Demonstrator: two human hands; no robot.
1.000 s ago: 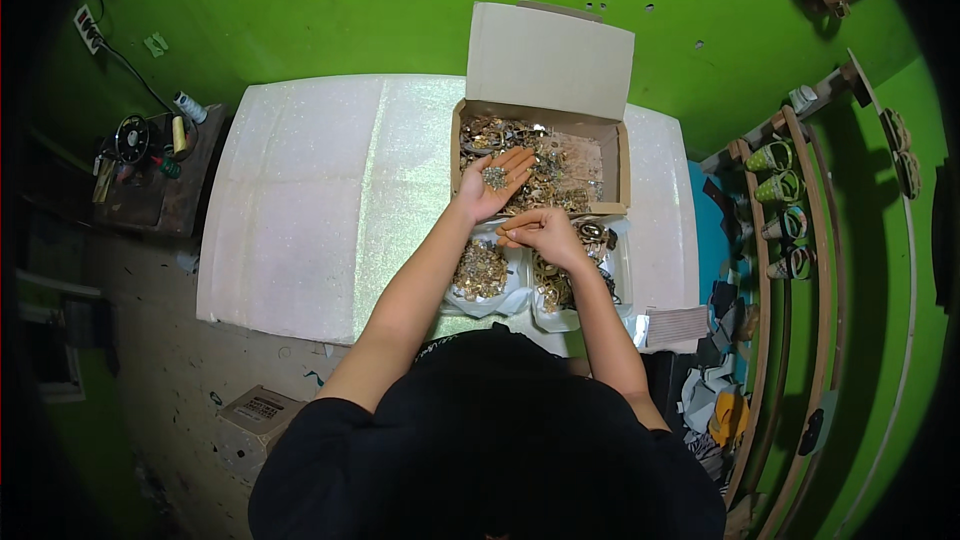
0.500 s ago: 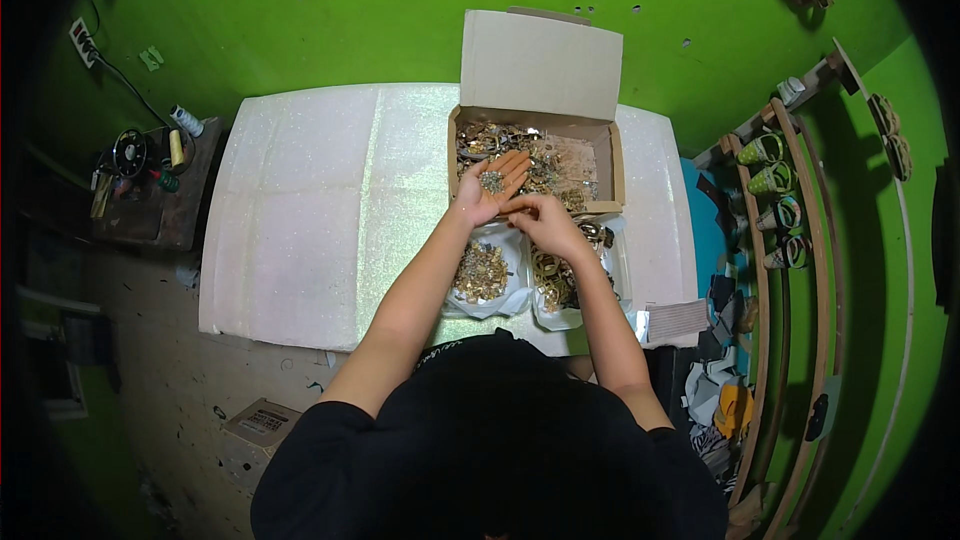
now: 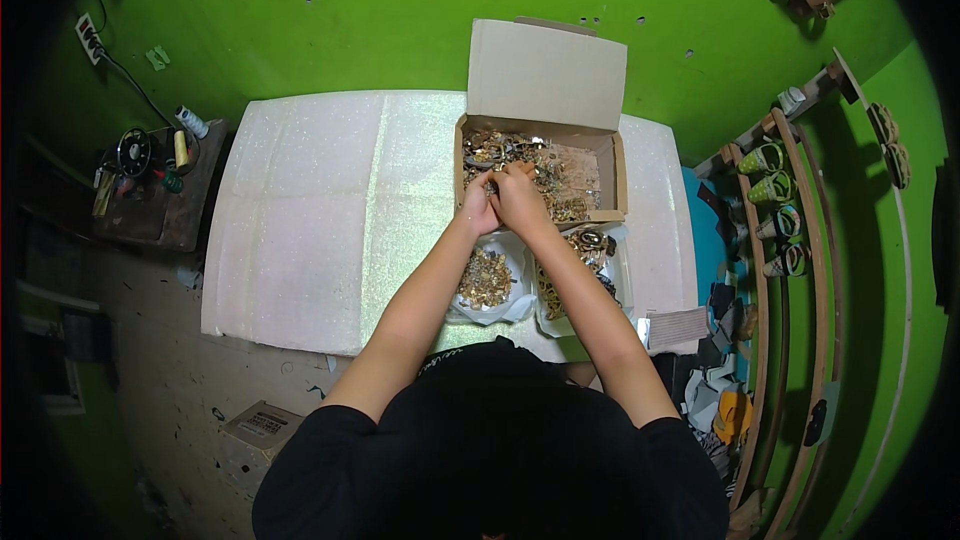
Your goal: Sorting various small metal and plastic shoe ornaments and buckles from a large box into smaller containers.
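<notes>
An open cardboard box (image 3: 615, 165) full of small gold and dark metal pieces stands at the back right of a white sparkly table (image 3: 300, 220). My left hand (image 3: 478, 204) and my right hand (image 3: 520, 195) are pressed together over the box's front edge, fingers closed around small metal pieces that I can barely make out. Just in front of the box lie two clear plastic bags: one (image 3: 487, 280) holds gold pieces, the other (image 3: 590, 250) holds mixed gold and dark pieces.
The box's lid (image 3: 545, 70) stands up against the green wall. A small dark side table (image 3: 150, 190) with spools and tools is at the left. Curved wooden racks (image 3: 790, 240) with shoes run down the right. A small cardboard box (image 3: 262, 425) lies on the floor.
My left hand was open, palm up with pieces in it. Both hands have since come together over the box's front edge with fingers closed.
</notes>
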